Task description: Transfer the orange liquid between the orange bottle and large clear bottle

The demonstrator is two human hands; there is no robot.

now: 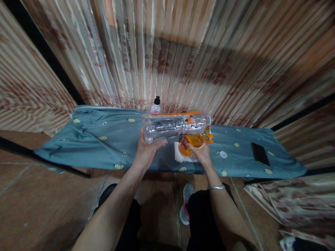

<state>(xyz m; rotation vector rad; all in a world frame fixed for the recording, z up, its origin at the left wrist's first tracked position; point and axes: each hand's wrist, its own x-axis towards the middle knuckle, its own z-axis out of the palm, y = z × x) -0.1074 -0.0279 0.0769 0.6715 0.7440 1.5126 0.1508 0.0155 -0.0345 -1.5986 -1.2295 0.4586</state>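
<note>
My left hand (148, 148) is wrapped round the base end of a large clear plastic bottle (167, 126). The bottle lies tilted on its side in the air, its neck pointing right; no liquid can be made out in it. Just below that neck, my right hand (202, 152) grips a smaller bottle of orange-yellow liquid (195, 141) with a red label and an orange cap. Under this smaller bottle lies a white tissue (180, 155). Behind the clear bottle an orange-edged item (183, 113) shows only in part.
A pump bottle with a black top (156, 101) stands at the back edge of the cloth-covered table (91, 129). To the right are a round white lid-like disc (222, 154) and a black phone (260, 154). Striped curtain-like sheeting (167, 62) hangs behind, with dark poles either side.
</note>
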